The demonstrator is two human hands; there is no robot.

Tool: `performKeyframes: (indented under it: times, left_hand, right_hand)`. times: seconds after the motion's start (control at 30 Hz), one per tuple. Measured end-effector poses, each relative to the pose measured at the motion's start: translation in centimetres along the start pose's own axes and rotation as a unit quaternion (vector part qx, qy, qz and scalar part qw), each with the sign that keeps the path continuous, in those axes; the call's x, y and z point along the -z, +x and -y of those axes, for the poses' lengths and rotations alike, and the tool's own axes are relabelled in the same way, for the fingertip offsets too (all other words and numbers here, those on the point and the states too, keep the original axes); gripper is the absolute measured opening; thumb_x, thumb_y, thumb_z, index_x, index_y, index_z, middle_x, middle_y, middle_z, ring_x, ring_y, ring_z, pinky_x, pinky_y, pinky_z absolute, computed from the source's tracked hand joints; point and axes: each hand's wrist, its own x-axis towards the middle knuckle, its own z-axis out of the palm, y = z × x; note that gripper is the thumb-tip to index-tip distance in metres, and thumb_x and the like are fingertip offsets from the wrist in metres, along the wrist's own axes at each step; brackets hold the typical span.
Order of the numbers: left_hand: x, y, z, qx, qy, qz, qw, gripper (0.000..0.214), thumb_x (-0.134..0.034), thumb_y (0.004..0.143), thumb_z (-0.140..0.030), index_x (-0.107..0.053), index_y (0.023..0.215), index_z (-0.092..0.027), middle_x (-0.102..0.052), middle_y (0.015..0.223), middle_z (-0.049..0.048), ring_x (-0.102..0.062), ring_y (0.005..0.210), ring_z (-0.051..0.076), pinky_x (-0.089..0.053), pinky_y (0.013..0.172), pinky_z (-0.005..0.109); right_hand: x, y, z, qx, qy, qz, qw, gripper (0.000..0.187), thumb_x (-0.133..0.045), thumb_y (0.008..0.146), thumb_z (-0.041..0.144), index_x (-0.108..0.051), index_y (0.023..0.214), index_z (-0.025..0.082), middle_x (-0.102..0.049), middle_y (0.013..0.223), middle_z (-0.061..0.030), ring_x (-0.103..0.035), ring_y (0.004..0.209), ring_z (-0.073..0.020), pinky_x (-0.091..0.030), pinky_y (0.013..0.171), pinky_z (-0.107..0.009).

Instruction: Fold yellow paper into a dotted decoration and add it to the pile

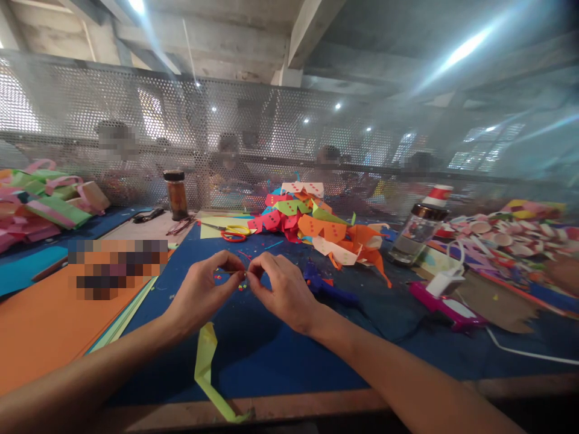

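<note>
Above the blue tabletop, my left hand point(201, 286) and my right hand point(284, 289) meet fingertip to fingertip, each in a pinch. Something thin and tiny seems to be between them, too small to name. Small coloured paper bits point(243, 287) lie scattered beneath the fingers. Nearer to me rests a folded yellow-green paper strip point(205, 358), its lower end at the table edge. Beyond the hands are scissors point(235, 232) with yellow and red handles. A blue glue gun point(332, 289) lies to the right of my right hand, before a heap of folded, dotted paper pieces point(325, 229).
Orange paper sheets point(36, 343) are stacked at left, near a lidded jar of brown liquid point(176, 196). On the right stand a glass bottle point(414, 238) and a magenta power strip point(470, 316) with a white plug. A perforated metal screen point(266, 114) closes the back.
</note>
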Motion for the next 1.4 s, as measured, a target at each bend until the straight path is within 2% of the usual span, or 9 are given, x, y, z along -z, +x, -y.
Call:
performKeyframes:
  times: [0.23,0.37,0.47,0.87,1.17,1.4]
  left_hand:
    - [0.01,-0.06,-0.27,0.010,-0.007,0.014,1.000,0.008,-0.058,0.085,-0.024,-0.066,0.086,-0.021,-0.069,0.082,-0.0028,-0.064,0.082,0.015,-0.046,0.079,0.029]
    - [0.07,-0.02,-0.12,0.008,-0.008,0.006,1.000,0.008,-0.060,0.085,-0.027,-0.066,0.085,-0.022,-0.069,0.082,-0.0029,-0.064,0.081,0.015,-0.046,0.078,0.028]
    - [0.07,0.07,0.03,0.010,-0.005,0.001,1.000,0.009,-0.060,0.085,-0.028,-0.066,0.086,-0.022,-0.070,0.082,-0.0026,-0.064,0.082,0.016,-0.046,0.078,0.028]
    - [0.04,-0.04,-0.01,0.005,-0.005,0.001,1.000,0.009,-0.059,0.084,-0.028,-0.066,0.087,-0.022,-0.070,0.083,-0.0019,-0.064,0.082,0.016,-0.047,0.078,0.029]
    - [0.06,0.07,0.11,0.017,-0.008,0.003,1.000,0.011,-0.059,0.086,-0.031,-0.065,0.086,-0.022,-0.069,0.082,-0.0020,-0.063,0.081,0.016,-0.045,0.078,0.030]
    - [0.00,0.12,0.16,0.027,-0.023,0.009,0.999,0.011,-0.060,0.086,-0.032,-0.065,0.086,-0.022,-0.069,0.082,-0.0020,-0.064,0.082,0.017,-0.045,0.078,0.031]
  right_hand:
    - [0.07,0.13,-0.04,0.009,0.011,0.008,1.000,0.009,-0.055,0.087,0.014,-0.051,0.083,0.021,-0.064,0.076,0.0006,-0.057,0.070,-0.0157,-0.039,0.069,-0.030]
    - [0.26,0.11,-0.09,-0.004,0.043,0.020,0.999,0.002,-0.055,0.091,0.019,-0.054,0.091,0.020,-0.068,0.083,-0.0006,-0.060,0.074,-0.0157,-0.040,0.072,-0.029]
    - [0.35,0.12,-0.17,-0.009,0.053,0.028,0.998,0.004,-0.053,0.094,0.022,-0.056,0.095,0.020,-0.069,0.087,-0.0019,-0.061,0.078,-0.0167,-0.041,0.073,-0.030]
    - [-0.18,0.23,-0.58,0.008,0.049,0.008,0.999,0.008,-0.054,0.092,0.018,-0.057,0.085,0.020,-0.063,0.079,-0.0003,-0.058,0.074,-0.0150,-0.041,0.073,-0.029]
    - [0.15,0.22,-0.51,-0.012,0.044,0.025,0.999,0.013,-0.050,0.099,0.026,-0.056,0.090,0.020,-0.068,0.085,-0.0021,-0.059,0.075,-0.0166,-0.039,0.071,-0.030]
    - [-0.07,0.17,-0.66,-0.025,0.038,0.031,0.998,0.011,-0.052,0.099,0.026,-0.058,0.093,0.020,-0.070,0.089,-0.0027,-0.061,0.078,-0.0170,-0.040,0.073,-0.031]
